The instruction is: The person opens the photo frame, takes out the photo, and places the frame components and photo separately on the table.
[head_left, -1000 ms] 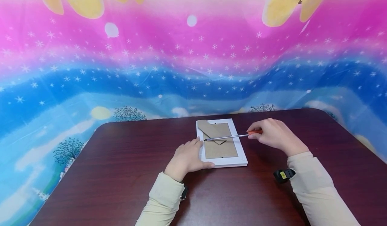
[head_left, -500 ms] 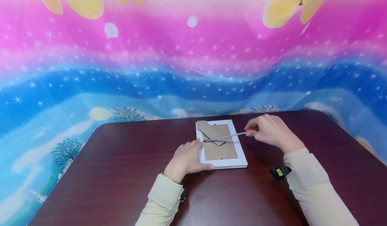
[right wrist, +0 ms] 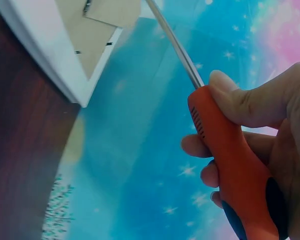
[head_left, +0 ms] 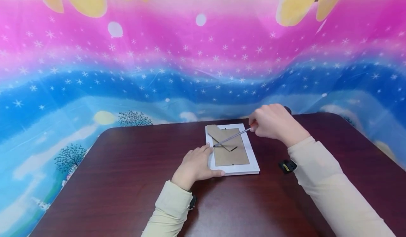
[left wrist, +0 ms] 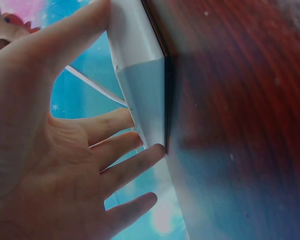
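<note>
A white picture frame (head_left: 252, 159) lies face down on the table, its brown backing board (head_left: 234, 159) and folded stand flap (head_left: 219, 133) facing up. My right hand (head_left: 276, 120) grips a screwdriver by its orange and black handle (right wrist: 230, 155). The metal shaft (head_left: 233, 136) slants down across the backing, its tip at the left inner edge of the frame. My left hand (head_left: 196, 164) rests spread against the frame's left side and near corner. In the left wrist view its thumb and fingers touch the white side wall (left wrist: 145, 95).
The dark red-brown table (head_left: 127, 173) spreads around the frame. Behind it hangs a pink and blue cloth (head_left: 177, 75) with snowflakes and trees. Small dark tabs (right wrist: 109, 44) sit along the backing's edge.
My right hand has risen and moved left toward the frame, tilting the screwdriver more steeply while its tip stays at the left inner edge. My left hand and the frame stay put.
</note>
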A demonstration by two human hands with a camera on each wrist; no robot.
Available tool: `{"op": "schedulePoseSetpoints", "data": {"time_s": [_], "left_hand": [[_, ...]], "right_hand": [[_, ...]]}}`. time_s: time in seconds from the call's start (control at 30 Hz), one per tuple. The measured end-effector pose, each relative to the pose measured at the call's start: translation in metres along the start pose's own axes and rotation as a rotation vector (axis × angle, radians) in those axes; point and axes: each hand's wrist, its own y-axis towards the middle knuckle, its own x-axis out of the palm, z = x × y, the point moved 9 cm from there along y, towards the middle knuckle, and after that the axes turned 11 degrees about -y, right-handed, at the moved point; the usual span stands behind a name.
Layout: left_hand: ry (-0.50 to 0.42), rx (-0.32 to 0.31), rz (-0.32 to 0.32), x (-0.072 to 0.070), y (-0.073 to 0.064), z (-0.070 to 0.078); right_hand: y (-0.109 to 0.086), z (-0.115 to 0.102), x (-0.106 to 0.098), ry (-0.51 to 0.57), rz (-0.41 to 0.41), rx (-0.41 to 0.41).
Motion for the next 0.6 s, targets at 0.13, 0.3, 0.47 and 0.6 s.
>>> {"op": "schedulePoseSetpoints", "data": {"time_s": [0.13, 0.3, 0.47, 0.6], "left_hand": [[0.006, 0.006, 0.010, -0.001, 0.000, 0.000], [0.022, 0.013, 0.013, -0.001, 0.001, 0.001], [0.055, 0.024, 0.013, -0.001, 0.001, 0.001], [0.063, 0.026, 0.012, 0.000, 0.001, 0.003]], "right_hand": [[0.009, -0.013, -0.015, -0.058, 0.030, -0.048], [0.020, -0.027, -0.029, -0.122, 0.052, -0.079], [0.030, -0.038, -0.036, -0.205, 0.038, -0.083], [0.035, -0.050, -0.042, -0.284, 0.010, -0.103]]}}
